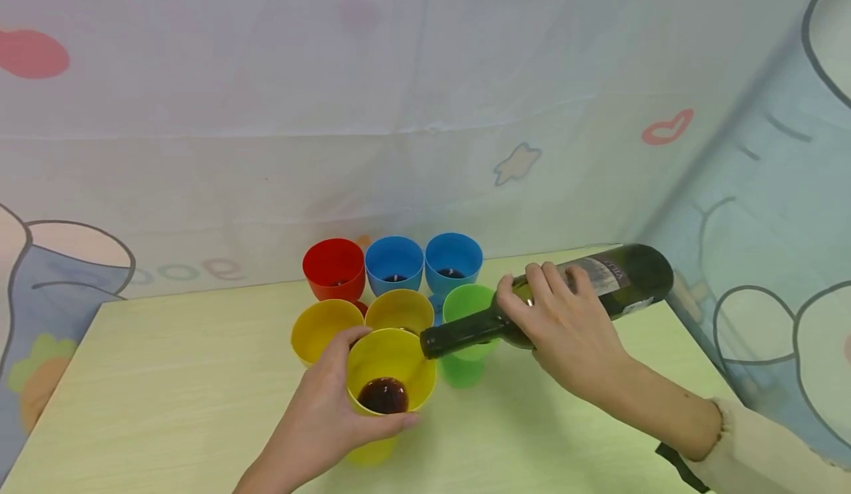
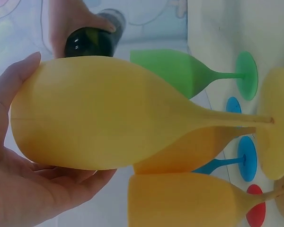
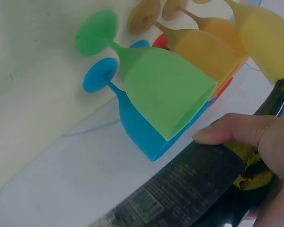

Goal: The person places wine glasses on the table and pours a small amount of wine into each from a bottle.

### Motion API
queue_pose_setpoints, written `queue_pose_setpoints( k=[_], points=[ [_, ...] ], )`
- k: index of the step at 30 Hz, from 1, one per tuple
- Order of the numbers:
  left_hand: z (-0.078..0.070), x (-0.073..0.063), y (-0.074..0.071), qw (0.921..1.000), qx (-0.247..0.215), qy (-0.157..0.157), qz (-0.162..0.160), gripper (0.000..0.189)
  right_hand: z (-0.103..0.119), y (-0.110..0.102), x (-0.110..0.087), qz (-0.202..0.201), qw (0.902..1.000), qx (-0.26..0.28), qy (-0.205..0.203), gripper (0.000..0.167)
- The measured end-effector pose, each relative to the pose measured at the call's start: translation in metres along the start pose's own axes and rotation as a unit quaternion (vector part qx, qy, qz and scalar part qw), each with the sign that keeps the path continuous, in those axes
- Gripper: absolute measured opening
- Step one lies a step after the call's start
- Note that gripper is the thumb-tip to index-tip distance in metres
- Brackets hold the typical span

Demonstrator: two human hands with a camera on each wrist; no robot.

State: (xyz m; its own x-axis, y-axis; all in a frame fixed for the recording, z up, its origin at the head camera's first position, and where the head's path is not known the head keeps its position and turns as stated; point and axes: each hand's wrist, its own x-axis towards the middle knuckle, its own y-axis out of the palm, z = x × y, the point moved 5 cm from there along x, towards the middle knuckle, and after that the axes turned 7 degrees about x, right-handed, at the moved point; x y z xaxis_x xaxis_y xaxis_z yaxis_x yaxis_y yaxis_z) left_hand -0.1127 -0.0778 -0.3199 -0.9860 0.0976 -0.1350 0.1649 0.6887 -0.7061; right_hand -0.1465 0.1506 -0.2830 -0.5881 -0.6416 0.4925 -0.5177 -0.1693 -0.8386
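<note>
In the head view, my left hand (image 1: 326, 413) grips the bowl of a yellow goblet (image 1: 392, 352), thumb on the near side and fingers on the far side. Dark red liquid (image 1: 383, 396) lies in its bottom. My right hand (image 1: 575, 335) holds a dark green wine bottle (image 1: 601, 276) around its shoulder. The bottle leans left and down, its mouth at the goblet's right rim. In the left wrist view the goblet's stem and round foot (image 2: 277, 123) show; I cannot tell whether the foot touches the table. The right wrist view shows the bottle's dark label (image 3: 180, 184).
Just behind the held goblet stand two more yellow goblets (image 1: 319, 328), and a green goblet (image 1: 465, 302) beside them under the bottle. A red goblet (image 1: 332, 265) and two blue goblets (image 1: 394, 258) form the back row, near a patterned cloth wall (image 1: 266, 147). All stand on a pale table (image 1: 199, 376).
</note>
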Motion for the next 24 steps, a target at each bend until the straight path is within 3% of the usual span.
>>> queue_pose_setpoints(
  k=[6, 13, 17, 24],
  points=[
    [0.012, -0.007, -0.016, 0.999, -0.022, -0.037, 0.007, 0.095, -0.009, 0.011, -0.007, 0.044, 0.9952, 0.065, 0.058, 0.056],
    [0.037, -0.018, -0.039, 0.9969, 0.01, -0.073, 0.024, 0.104, -0.027, 0.016, -0.013, 0.102, 0.981, 0.112, 0.122, 0.069],
    [0.053, -0.022, -0.058, 0.9972, 0.023, -0.07, 0.015, 0.101, -0.041, 0.019, -0.017, 0.113, 0.9696, 0.148, 0.159, 0.072],
    [0.078, -0.019, -0.092, 0.9983, 0.027, -0.032, -0.039, 0.089, -0.064, 0.027, -0.026, 0.104, 0.944, 0.221, 0.221, 0.078]
  ],
)
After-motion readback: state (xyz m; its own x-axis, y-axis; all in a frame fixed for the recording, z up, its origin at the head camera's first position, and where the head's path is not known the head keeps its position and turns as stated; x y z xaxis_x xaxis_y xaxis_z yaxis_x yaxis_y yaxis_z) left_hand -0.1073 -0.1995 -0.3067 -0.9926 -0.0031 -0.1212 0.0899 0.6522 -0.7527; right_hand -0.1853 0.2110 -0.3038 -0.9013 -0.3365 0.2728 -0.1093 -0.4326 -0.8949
